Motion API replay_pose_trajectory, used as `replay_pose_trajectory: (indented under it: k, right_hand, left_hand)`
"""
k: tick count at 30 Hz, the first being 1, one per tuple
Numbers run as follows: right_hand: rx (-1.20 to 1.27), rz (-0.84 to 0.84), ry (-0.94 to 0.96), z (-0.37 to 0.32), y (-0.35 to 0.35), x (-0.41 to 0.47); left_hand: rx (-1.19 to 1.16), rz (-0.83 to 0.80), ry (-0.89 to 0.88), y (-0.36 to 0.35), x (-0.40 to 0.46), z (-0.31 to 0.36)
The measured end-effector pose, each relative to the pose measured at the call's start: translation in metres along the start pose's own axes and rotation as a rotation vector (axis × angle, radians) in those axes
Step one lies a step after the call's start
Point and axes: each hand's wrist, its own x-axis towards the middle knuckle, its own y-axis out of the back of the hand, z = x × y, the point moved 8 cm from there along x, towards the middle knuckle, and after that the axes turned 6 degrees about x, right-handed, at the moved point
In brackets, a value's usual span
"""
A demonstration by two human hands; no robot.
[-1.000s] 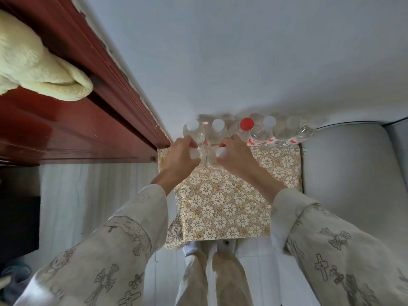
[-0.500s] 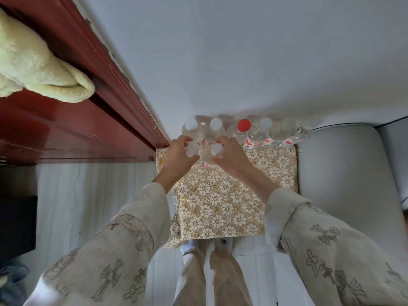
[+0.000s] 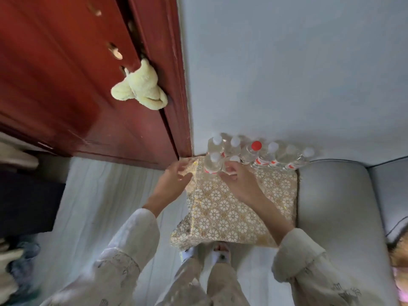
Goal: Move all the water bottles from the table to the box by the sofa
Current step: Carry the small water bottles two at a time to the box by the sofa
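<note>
A box (image 3: 223,208) covered in gold flower-patterned cloth stands against the wall beside the grey sofa (image 3: 335,206). Along its far edge stands a row of clear water bottles (image 3: 273,155), most with white caps and one with a red cap (image 3: 256,145). In front of the row's left end stand two more white-capped bottles, one (image 3: 213,164) free and one (image 3: 234,159) partly hidden by my fingers. My left hand (image 3: 174,180) is open, just left of the free bottle and apart from it. My right hand (image 3: 239,181) has loose, spread fingers at the base of the other bottle.
A red wooden door (image 3: 88,85) stands at the left, with a pale yellow plush toy (image 3: 141,87) hanging from it. Dark furniture (image 3: 26,204) and clutter sit at the far left on the pale floor. My feet (image 3: 209,252) are at the box's near edge.
Both hands have let go of the two front bottles, which now stand on the box. My left hand has drawn back to the left. The camera has swung, showing more of the door.
</note>
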Motion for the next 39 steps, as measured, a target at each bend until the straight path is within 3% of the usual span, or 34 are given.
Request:
replay_pose_trajectory:
  k: [7, 17, 28, 32, 39]
  right_hand:
    - [-0.104, -0.230, 0.284, -0.082, -0.043, -0.038]
    - [-0.182, -0.821, 0.625, -0.156, -0.171, -0.196]
    - [-0.351, -1.450, 0.944, -0.130, -0.293, -0.492]
    - [-0.409, -1.690, 1.046, -0.084, -0.306, -0.629]
    - [-0.398, -2.008, 1.233, -0.015, -0.296, -0.862]
  left_hand:
    - [-0.170, 0.357, 0.096, 0.066, -0.108, -0.018]
    - [-0.293, 0.985, 0.431, 0.086, -0.369, -0.080]
    - [-0.519, 1.574, 0.829, -0.042, -0.672, -0.100]
    - [-0.524, 1.772, 0.958, -0.109, -0.788, -0.095]
    - [-0.452, 1.955, 1.151, -0.213, -0.989, -0.079]
